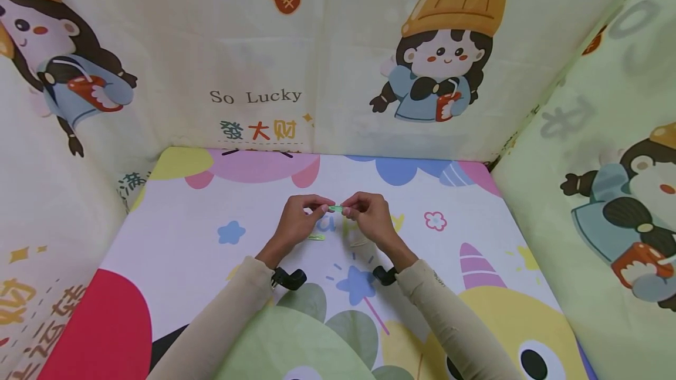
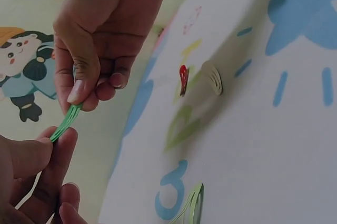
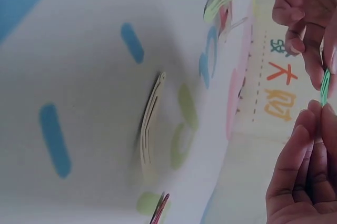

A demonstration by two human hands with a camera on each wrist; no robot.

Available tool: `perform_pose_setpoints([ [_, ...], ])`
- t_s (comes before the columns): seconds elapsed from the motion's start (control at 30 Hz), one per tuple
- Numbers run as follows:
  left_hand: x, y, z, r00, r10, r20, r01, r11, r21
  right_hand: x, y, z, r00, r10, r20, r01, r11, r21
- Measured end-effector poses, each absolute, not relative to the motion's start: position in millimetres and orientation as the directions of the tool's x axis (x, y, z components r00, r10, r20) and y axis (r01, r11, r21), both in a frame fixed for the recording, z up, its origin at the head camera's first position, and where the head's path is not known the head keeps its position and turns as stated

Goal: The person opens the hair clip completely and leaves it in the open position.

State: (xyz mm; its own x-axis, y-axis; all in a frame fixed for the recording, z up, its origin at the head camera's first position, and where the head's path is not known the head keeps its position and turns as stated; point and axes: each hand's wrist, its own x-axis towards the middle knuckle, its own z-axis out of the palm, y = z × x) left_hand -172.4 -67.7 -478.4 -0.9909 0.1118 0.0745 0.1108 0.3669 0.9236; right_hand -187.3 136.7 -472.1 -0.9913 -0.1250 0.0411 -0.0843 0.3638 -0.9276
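A small green snap hair clip (image 1: 335,209) spans the gap between the two hands above the table. My left hand (image 1: 300,221) pinches one end between thumb and fingers, and my right hand (image 1: 372,219) pinches the other. The clip (image 2: 65,123) shows its slotted, slightly bent body in the left wrist view. Below my left hand lies a light green snap clip (image 1: 317,237), its parts spread in the left wrist view. A cream snap clip (image 3: 150,124) lies beneath my right hand. Close to it is a red clip (image 2: 183,80).
A printed tabletop (image 1: 179,233) with cartoon shapes lies under the hands. Patterned cloth walls (image 1: 348,104) enclose its back and sides. Beside the light green clip in the right wrist view is a thin reddish item (image 3: 224,23), too blurred to identify.
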Motion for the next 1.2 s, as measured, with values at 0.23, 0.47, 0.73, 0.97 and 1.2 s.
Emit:
perform_pose_setpoints([
  [0.23, -168.9, -66.8, -480.4, -0.997, 0.079, 0.0, 0.023, 0.285, 0.958, -185.8, 136.0, -470.7, -0.992, -0.125, 0.031, -0.073, 0.35, -0.934],
  [0.47, -167.5, -65.0, -481.2, -0.998, 0.06, -0.009, 0.005, 0.219, 0.976, -185.6, 134.8, -470.7, -0.994, -0.112, 0.004, -0.043, 0.344, -0.938],
  [0.73, -167.5, -65.8, -481.5, -0.997, 0.073, 0.002, 0.017, 0.197, 0.98, -183.6, 133.6, -469.7, -0.992, -0.12, -0.03, -0.012, 0.338, -0.941],
  [0.97, -171.3, -67.7, -484.4, -0.988, 0.116, 0.104, 0.138, 0.344, 0.929, -183.8, 136.5, -467.4, -0.989, -0.13, -0.065, 0.02, 0.325, -0.945],
  [1.2, -169.6, -63.3, -483.8, -0.961, 0.125, 0.248, 0.272, 0.609, 0.745, -183.5, 137.6, -468.6, -0.983, -0.157, -0.094, 0.037, 0.333, -0.942],
])
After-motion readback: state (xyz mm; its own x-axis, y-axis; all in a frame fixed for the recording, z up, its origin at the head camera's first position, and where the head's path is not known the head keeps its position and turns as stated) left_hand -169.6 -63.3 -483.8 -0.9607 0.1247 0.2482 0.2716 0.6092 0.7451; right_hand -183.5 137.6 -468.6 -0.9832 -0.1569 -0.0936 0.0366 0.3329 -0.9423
